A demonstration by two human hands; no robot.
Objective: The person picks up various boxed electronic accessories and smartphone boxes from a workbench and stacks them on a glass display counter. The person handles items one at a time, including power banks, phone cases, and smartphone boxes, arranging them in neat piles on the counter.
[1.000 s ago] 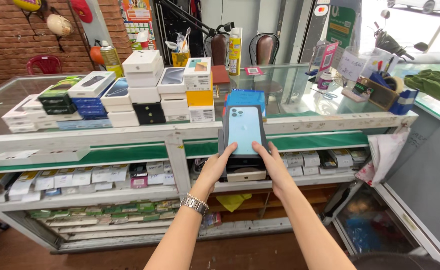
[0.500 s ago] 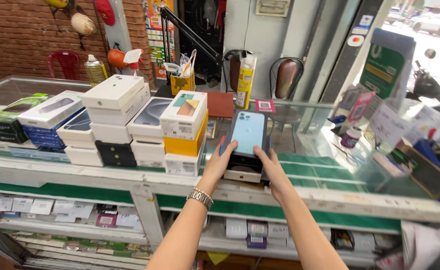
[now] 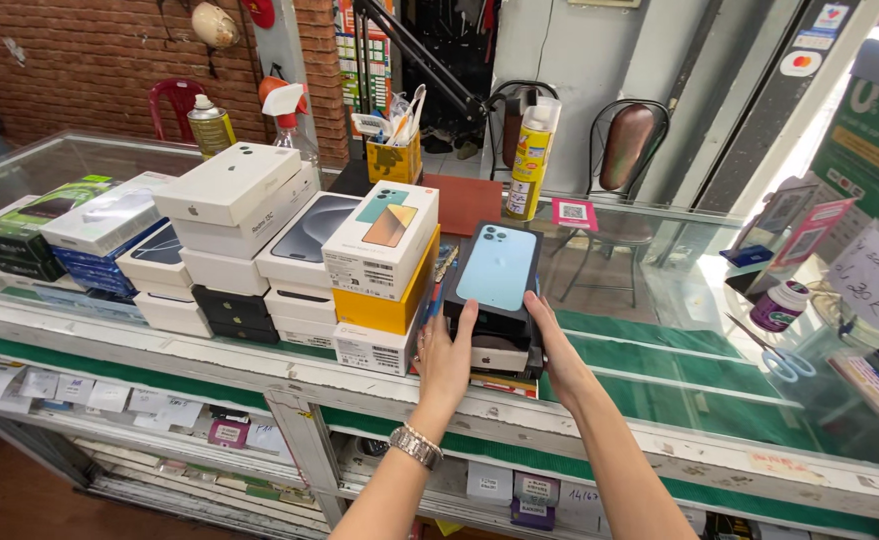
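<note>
A small stack of phone boxes rests on the glass counter; its top box is black with a light blue phone pictured on the lid. My left hand, with a metal watch on the wrist, presses the stack's left side. My right hand presses its right side. Directly left of the stack stand a white box and a yellow box on other boxes.
More stacked phone boxes fill the counter's left half. Behind are a yellow pen holder, spray cans and a spray bottle. Scissors, a small jar and card displays lie at right. Chairs stand behind.
Both hands have carried the stack of boxes forward and lowered it onto the glass counter beside the other stacks. The view has shifted closer.
</note>
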